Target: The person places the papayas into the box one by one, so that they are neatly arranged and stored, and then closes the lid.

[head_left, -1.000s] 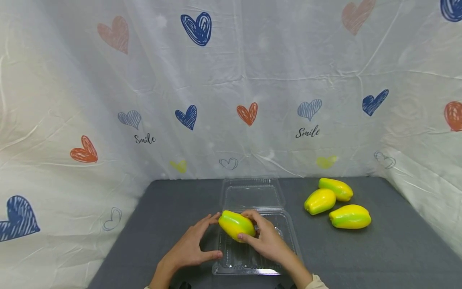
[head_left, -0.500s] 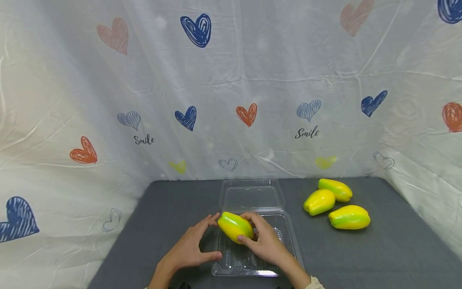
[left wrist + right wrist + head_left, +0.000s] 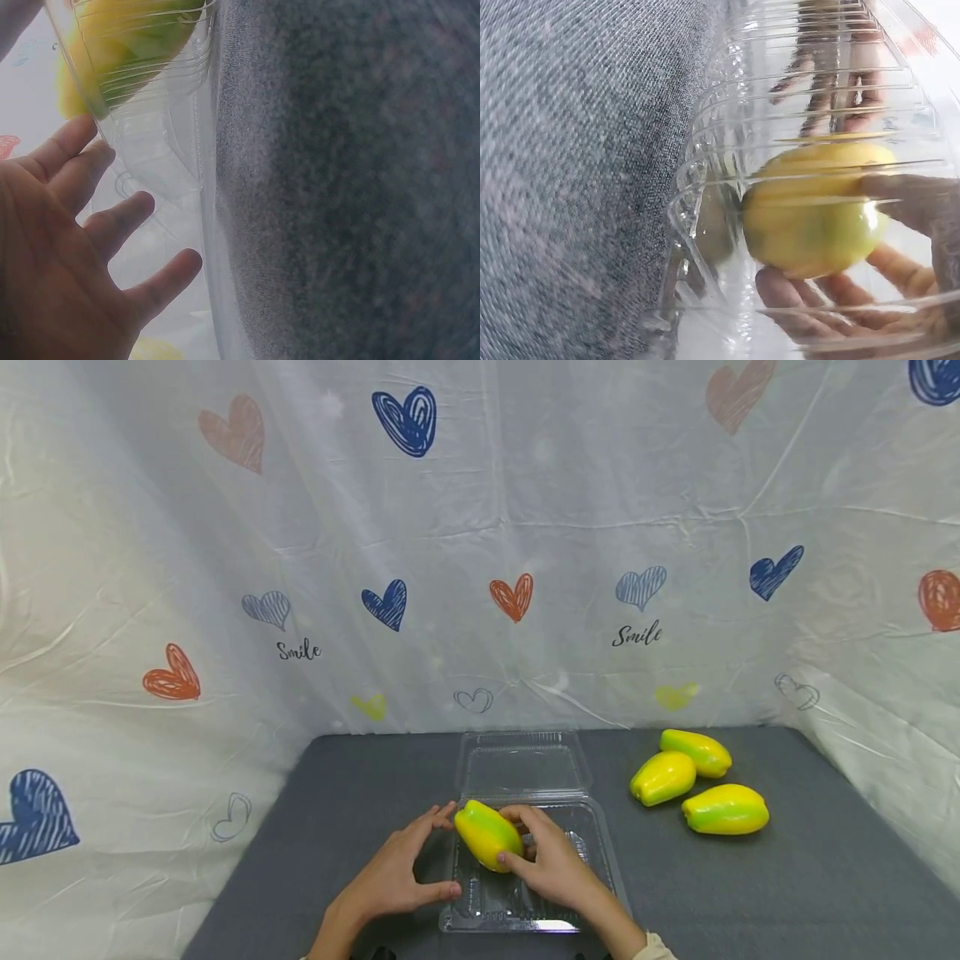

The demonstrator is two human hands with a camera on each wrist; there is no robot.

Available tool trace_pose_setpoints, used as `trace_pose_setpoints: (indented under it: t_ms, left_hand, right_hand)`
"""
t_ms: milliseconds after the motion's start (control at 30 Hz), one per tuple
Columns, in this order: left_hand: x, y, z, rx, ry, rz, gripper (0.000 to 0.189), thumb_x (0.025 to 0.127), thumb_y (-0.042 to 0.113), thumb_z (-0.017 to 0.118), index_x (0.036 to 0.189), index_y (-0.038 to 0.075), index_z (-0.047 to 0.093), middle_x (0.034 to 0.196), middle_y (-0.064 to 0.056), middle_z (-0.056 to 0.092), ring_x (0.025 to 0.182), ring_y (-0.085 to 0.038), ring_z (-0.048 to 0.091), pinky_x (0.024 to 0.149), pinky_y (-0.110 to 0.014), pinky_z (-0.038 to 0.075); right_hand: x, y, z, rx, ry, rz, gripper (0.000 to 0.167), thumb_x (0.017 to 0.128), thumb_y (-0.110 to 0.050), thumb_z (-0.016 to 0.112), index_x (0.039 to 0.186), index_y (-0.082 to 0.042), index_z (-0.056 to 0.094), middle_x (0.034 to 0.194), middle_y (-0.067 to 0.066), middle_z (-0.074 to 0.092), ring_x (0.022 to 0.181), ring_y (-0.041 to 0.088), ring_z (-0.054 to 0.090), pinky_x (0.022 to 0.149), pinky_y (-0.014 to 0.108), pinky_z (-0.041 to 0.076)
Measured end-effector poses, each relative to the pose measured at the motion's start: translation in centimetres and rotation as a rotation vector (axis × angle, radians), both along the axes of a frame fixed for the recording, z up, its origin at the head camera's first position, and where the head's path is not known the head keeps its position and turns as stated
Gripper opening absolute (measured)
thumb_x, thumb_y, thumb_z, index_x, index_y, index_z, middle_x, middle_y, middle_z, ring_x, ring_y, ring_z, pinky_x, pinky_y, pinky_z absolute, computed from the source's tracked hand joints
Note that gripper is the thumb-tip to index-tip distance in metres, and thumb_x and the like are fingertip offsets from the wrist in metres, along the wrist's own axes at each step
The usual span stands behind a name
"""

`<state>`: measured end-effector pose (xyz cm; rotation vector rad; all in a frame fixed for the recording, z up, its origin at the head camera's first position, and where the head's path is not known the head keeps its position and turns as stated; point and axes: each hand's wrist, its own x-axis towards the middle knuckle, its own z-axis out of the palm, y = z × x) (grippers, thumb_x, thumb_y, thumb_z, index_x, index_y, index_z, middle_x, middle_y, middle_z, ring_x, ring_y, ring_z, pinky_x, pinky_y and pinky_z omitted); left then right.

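A yellow-green papaya [image 3: 487, 837] is in my right hand [image 3: 557, 864], over the left part of a clear plastic clamshell box [image 3: 611, 860]. Thumb and fingers grip the fruit's right side. Through the box's clear wall, the right wrist view shows the papaya [image 3: 817, 217] with fingers round it. My left hand [image 3: 393, 872] stands at the box's left side, thumb and fingers spread. In the left wrist view the left hand [image 3: 75, 262] has straight fingers, some at the clear wall. Whether the papaya touches the box floor I cannot tell.
The box's lid [image 3: 525, 768] lies folded back behind it. To the right on the dark grey cloth are three more papayas: one at the back [image 3: 697, 753], one at the left [image 3: 663, 778], one nearer [image 3: 725, 810]. A heart-print curtain [image 3: 450, 527] hangs behind.
The held papaya has turned, its near end swinging left and toward me, and sits slightly lower. My right hand has shifted a little with it. The left hand stays at the box's side.
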<state>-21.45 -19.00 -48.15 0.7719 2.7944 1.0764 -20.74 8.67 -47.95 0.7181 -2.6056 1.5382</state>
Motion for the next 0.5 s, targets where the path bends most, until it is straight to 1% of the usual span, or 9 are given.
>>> trace_pose_setpoints:
  t_ms: [67,200,267,400,500]
  left_hand:
    - [-0.04,0.03,0.01,-0.001,0.007,0.001,0.075,0.082,0.054,0.081,0.145,0.042,0.043,0.157,0.017,0.044,0.155,-0.036,0.029,0.109,-0.080,0.027]
    - [-0.07,0.08,0.02,0.001,0.017,-0.002,0.078,0.082,0.053,0.081,0.148,0.042,0.040,0.151,0.018,0.050,0.155,-0.036,0.029,0.108,-0.080,0.029]
    - [-0.08,0.09,0.02,0.005,0.017,-0.006,0.076,0.082,0.052,0.081,0.146,0.043,0.041,0.153,0.020,0.048,0.155,-0.036,0.029,0.108,-0.080,0.029]
    - [0.03,0.03,0.07,0.012,0.010,-0.013,0.068,0.083,0.051,0.081,0.139,0.044,0.044,0.162,0.018,0.037,0.156,-0.037,0.026,0.108,-0.082,0.026]
    - [0.16,-0.03,0.15,0.013,0.005,-0.015,0.064,0.083,0.051,0.081,0.136,0.040,0.047,0.166,0.013,0.032,0.156,-0.038,0.024,0.107,-0.083,0.024]
  right_hand:
    - [-0.02,0.00,0.05,-0.004,-0.003,0.007,0.050,0.091,-0.018,0.078,0.135,-0.011,0.056,0.127,0.010,0.060,0.113,0.027,0.062,0.077,0.019,0.058]
    - [-0.03,-0.01,0.10,-0.013,-0.007,0.023,0.051,0.091,-0.014,0.077,0.137,-0.009,0.055,0.131,0.012,0.059,0.117,0.031,0.062,0.082,0.025,0.060]
    - [-0.03,-0.01,0.10,-0.010,-0.003,0.027,0.052,0.091,-0.013,0.077,0.138,-0.009,0.054,0.133,0.012,0.059,0.119,0.032,0.062,0.084,0.028,0.061]
    - [-0.04,-0.01,0.10,-0.007,0.001,0.029,0.055,0.091,-0.012,0.077,0.140,-0.008,0.053,0.135,0.013,0.058,0.121,0.033,0.062,0.085,0.031,0.061]
    - [-0.04,0.02,0.14,-0.013,-0.003,0.029,0.057,0.091,-0.012,0.077,0.142,-0.006,0.052,0.136,0.014,0.058,0.121,0.033,0.061,0.087,0.033,0.061]
